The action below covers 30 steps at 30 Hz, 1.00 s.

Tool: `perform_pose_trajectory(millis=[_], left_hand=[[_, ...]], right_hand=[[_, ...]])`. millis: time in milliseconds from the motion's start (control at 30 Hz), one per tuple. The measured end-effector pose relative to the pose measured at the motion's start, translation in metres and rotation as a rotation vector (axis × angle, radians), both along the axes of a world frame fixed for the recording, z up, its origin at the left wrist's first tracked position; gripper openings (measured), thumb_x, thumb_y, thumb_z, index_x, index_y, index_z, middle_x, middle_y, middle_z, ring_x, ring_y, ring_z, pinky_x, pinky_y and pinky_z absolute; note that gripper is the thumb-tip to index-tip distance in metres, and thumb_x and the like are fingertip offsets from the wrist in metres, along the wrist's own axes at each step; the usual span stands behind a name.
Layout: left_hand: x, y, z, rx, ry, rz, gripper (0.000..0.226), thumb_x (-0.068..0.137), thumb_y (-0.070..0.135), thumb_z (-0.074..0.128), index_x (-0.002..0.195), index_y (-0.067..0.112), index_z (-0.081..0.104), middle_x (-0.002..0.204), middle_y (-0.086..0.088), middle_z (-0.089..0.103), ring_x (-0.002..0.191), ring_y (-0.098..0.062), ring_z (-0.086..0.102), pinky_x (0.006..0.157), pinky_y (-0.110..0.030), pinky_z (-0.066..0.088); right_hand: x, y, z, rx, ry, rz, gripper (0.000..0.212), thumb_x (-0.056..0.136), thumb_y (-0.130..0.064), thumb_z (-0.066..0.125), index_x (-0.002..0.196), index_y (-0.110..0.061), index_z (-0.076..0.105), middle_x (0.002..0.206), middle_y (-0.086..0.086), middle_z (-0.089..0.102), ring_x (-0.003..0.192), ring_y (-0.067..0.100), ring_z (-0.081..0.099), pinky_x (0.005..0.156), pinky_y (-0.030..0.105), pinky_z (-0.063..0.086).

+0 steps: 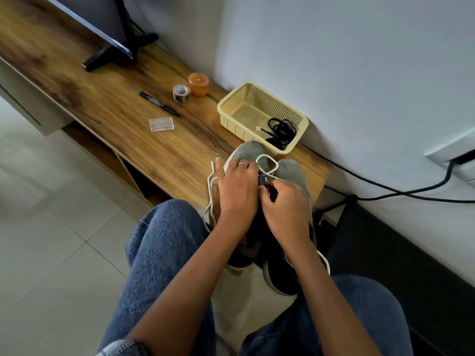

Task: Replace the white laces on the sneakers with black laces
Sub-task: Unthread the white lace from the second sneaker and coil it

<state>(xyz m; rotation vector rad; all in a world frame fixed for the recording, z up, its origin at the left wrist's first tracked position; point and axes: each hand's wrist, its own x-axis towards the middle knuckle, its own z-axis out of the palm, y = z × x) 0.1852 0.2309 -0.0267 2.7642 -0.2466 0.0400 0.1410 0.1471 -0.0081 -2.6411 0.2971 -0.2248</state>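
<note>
Two grey sneakers stand side by side at the right end of the wooden bench, toes pointing away from me. My left hand lies over the left sneaker, its fingers curled on the lacing area. My right hand covers the right sneaker and pinches the white lace, which loops loosely across both toes. More white lace hangs down at the left. A bundle of black laces lies in the yellow basket just beyond the sneakers.
On the wooden bench lie a small clear plastic box, a black pen, a roll of tape and an orange jar. A screen on a black stand sits far left. Black cables run along the wall at right.
</note>
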Motion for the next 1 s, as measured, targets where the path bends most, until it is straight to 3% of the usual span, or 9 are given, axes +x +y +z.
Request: perform_pose_trajectory(millis=[167, 300, 467, 567, 667, 767, 867, 933, 1000], left_hand=[[-0.001, 0.0, -0.001, 0.054, -0.004, 0.037, 0.024, 0.094, 0.027, 0.054, 0.118, 0.022, 0.058, 0.121, -0.002, 0.057, 0.12, -0.024, 0.046, 0.117, -0.056, 0.012], [-0.002, -0.002, -0.001, 0.135, 0.041, 0.028, 0.027, 0.097, 0.028, 0.05, 0.123, 0.023, 0.051, 0.134, -0.008, 0.046, 0.126, -0.028, 0.039, 0.115, -0.06, 0.013], [0.0, 0.0, 0.001, 0.13, 0.117, 0.013, 0.032, 0.098, 0.035, 0.047, 0.126, 0.02, 0.05, 0.136, -0.007, 0.043, 0.128, -0.029, 0.034, 0.113, -0.064, 0.013], [0.001, 0.0, 0.003, 0.0, 0.171, 0.07, 0.028, 0.099, 0.03, 0.044, 0.12, 0.013, 0.05, 0.13, -0.007, 0.047, 0.127, -0.03, 0.035, 0.11, -0.066, 0.019], [0.003, 0.002, 0.0, -0.245, 0.161, 0.158, 0.02, 0.097, 0.021, 0.042, 0.108, 0.007, 0.051, 0.112, -0.012, 0.057, 0.116, -0.032, 0.045, 0.105, -0.055, 0.032], [0.003, 0.006, -0.006, -0.511, 0.057, 0.206, 0.009, 0.094, 0.013, 0.046, 0.095, 0.004, 0.048, 0.086, -0.012, 0.06, 0.083, -0.032, 0.056, 0.079, -0.044, 0.046], [0.003, 0.011, -0.007, -0.675, 0.048, 0.289, 0.006, 0.095, 0.009, 0.047, 0.094, 0.004, 0.045, 0.079, -0.01, 0.059, 0.067, -0.025, 0.053, 0.059, -0.033, 0.039], [0.003, 0.012, -0.006, -0.713, 0.051, 0.312, 0.006, 0.096, 0.01, 0.046, 0.094, 0.005, 0.044, 0.078, -0.01, 0.058, 0.067, -0.025, 0.053, 0.059, -0.035, 0.04], [0.002, 0.011, -0.007, -0.654, 0.001, 0.262, 0.003, 0.095, 0.01, 0.047, 0.095, 0.008, 0.045, 0.077, -0.004, 0.056, 0.076, -0.027, 0.052, 0.071, -0.04, 0.043]], right_hand=[[-0.003, -0.007, -0.006, -0.021, 0.074, 0.026, 0.022, 0.092, -0.028, 0.056, 0.08, -0.01, 0.058, 0.076, 0.004, 0.063, 0.071, 0.021, 0.055, 0.061, 0.031, 0.036], [-0.004, -0.007, -0.007, 0.014, 0.085, 0.024, 0.023, 0.092, -0.024, 0.055, 0.071, -0.015, 0.049, 0.067, 0.0, 0.053, 0.064, 0.019, 0.05, 0.059, 0.029, 0.03], [-0.004, -0.007, -0.009, 0.032, 0.057, -0.009, 0.026, 0.091, -0.021, 0.055, 0.068, -0.014, 0.047, 0.063, 0.0, 0.05, 0.06, 0.019, 0.047, 0.057, 0.03, 0.03], [-0.004, -0.006, -0.01, 0.027, 0.053, -0.032, 0.024, 0.091, -0.019, 0.054, 0.068, -0.012, 0.049, 0.063, 0.0, 0.051, 0.058, 0.018, 0.046, 0.054, 0.028, 0.027], [-0.005, -0.006, -0.01, 0.042, 0.043, -0.058, 0.027, 0.09, -0.018, 0.054, 0.065, -0.011, 0.046, 0.057, -0.001, 0.045, 0.052, 0.015, 0.041, 0.047, 0.025, 0.022], [-0.005, -0.005, -0.009, 0.067, 0.04, -0.083, 0.03, 0.09, -0.018, 0.054, 0.063, -0.011, 0.042, 0.053, -0.004, 0.038, 0.048, 0.009, 0.035, 0.045, 0.021, 0.019], [-0.005, -0.005, -0.009, 0.09, 0.029, -0.101, 0.033, 0.09, -0.016, 0.054, 0.061, -0.014, 0.039, 0.051, -0.005, 0.036, 0.046, 0.009, 0.034, 0.044, 0.022, 0.019], [-0.004, -0.004, -0.009, 0.098, 0.027, -0.109, 0.036, 0.09, -0.016, 0.054, 0.059, -0.016, 0.036, 0.051, -0.005, 0.034, 0.046, 0.009, 0.033, 0.044, 0.022, 0.019], [-0.003, -0.004, -0.009, 0.084, 0.032, -0.1, 0.037, 0.09, -0.016, 0.054, 0.058, -0.017, 0.034, 0.051, -0.005, 0.034, 0.046, 0.008, 0.033, 0.044, 0.021, 0.019]])
